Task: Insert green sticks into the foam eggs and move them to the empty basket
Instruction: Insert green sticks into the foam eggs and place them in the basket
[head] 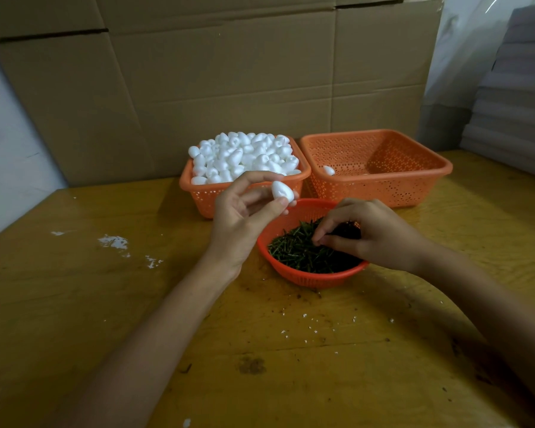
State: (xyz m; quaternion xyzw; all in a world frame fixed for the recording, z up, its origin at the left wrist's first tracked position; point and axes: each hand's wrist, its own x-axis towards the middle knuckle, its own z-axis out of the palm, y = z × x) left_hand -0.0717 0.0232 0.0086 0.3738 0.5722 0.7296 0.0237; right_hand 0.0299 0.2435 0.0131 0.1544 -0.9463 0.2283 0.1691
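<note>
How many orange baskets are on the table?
3. The left basket at the back is heaped with foam eggs; the right basket beside it is nearly empty; the round basket in front, under the right hand, holds green sticks. None seems hidden.

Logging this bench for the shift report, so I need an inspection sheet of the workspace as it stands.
Surface: wooden table, stained and scuffed.
Job's things: left basket heaped with foam eggs; right basket shows a loose egg; round basket holds green sticks.
Clutter: foam crumbs and dark specks on the table.
Grippers: left hand holds a raised egg; right hand pinches among the green sticks.
Cables: nothing seen.
Surroundings: cardboard sheets behind; grey stacked boards at right.
</note>
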